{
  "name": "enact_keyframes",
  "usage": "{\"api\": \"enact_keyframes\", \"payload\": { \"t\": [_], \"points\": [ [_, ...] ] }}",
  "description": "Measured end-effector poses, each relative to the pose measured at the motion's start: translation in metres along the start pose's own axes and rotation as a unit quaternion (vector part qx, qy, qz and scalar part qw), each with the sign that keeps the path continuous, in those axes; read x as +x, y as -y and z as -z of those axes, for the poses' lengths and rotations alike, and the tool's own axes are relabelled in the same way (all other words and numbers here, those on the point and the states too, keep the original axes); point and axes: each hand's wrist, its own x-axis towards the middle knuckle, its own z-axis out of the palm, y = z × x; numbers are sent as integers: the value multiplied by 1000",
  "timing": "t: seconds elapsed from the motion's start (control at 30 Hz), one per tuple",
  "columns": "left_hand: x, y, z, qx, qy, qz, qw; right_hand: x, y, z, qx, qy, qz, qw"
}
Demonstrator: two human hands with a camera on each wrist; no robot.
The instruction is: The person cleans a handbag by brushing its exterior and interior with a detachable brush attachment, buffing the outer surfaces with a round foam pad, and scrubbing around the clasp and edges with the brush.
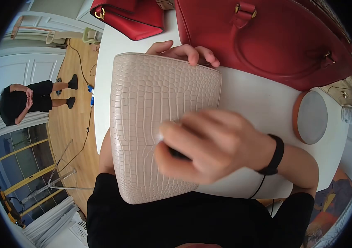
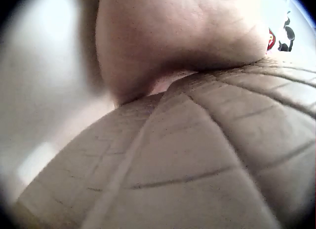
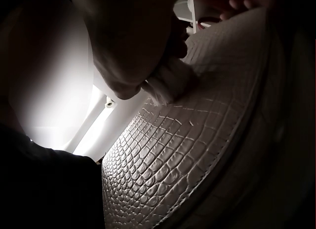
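Note:
A cream crocodile-embossed leather bag (image 1: 155, 91) is propped up in front of the person's body, its broad panel facing up. The left hand (image 1: 184, 53) holds it from behind, fingertips hooked over the far edge; the palm's side (image 2: 163, 36) lies close along the embossed leather in the left wrist view. Over the lower right of the panel is the right hand (image 1: 209, 144), blurred, with bent fingers. It pinches a pale, folded cloth-like wad (image 3: 170, 83) against the bag's surface. Most of the wad is hidden by the fingers in the head view.
A large red handbag (image 1: 275, 41) stands just behind the bag, with a smaller red bag (image 1: 143, 18) to its left. On the white table (image 1: 250, 95) at right sits a round grey-topped, brown-sided object (image 1: 312, 118). Another person (image 1: 23, 99) stands off left near a floor cable.

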Motion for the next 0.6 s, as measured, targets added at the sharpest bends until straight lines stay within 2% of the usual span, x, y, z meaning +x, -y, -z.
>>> {"api": "enact_keyframes", "payload": {
  "t": [0.03, 0.07, 0.1, 0.13, 0.17, 0.2, 0.23, 0.27, 0.3, 0.33, 0.37, 0.43, 0.53, 0.6],
  "points": [
    [-1, 0, -3, -17, -6, -15, 1000, -1, -11, -1, -2, -1, 0, 1000],
    [-7, -1, 1, -17, -5, -13, 1000, -3, -32, -3, -5, -5, -41, 999],
    [-17, -2, 10, -158, -28, 2, 987, -7, -47, -2, -9, -10, -81, 997],
    [-23, -3, 14, -295, -50, 17, 954, -8, -53, 5, -11, -10, -81, 997],
    [-20, -9, 10, -294, -47, 17, 954, -7, -60, 15, -142, 66, -127, 980],
    [-15, -16, 3, -178, -17, 37, 983, -6, -63, 21, -268, 140, -169, 938],
    [-13, -21, -1, -60, 12, 55, 997, -3, -59, 22, -267, 140, -168, 939],
    [-21, -25, -6, -48, -105, 80, 990, 1, -47, 22, -191, 95, -178, 961],
    [-18, -22, -10, -48, -105, 81, 990, 5, -35, 21, -114, 49, -188, 974],
    [-12, -15, -16, -69, -105, 37, 991, 6, -22, 13, -86, 28, -140, 986],
    [-10, -12, -19, -90, -105, -5, 990, 7, -11, 10, -85, 29, -142, 986],
    [-9, -11, -14, -76, -75, -1, 994, 7, 4, 8, 87, 105, -72, 988],
    [-11, -11, -15, -108, -38, 3, 993, 3, -20, 7, 65, 96, -65, 991],
    [-11, -10, -18, -124, -98, 10, 987, -5, -48, 17, -22, 158, -152, 976]
  ]
}}
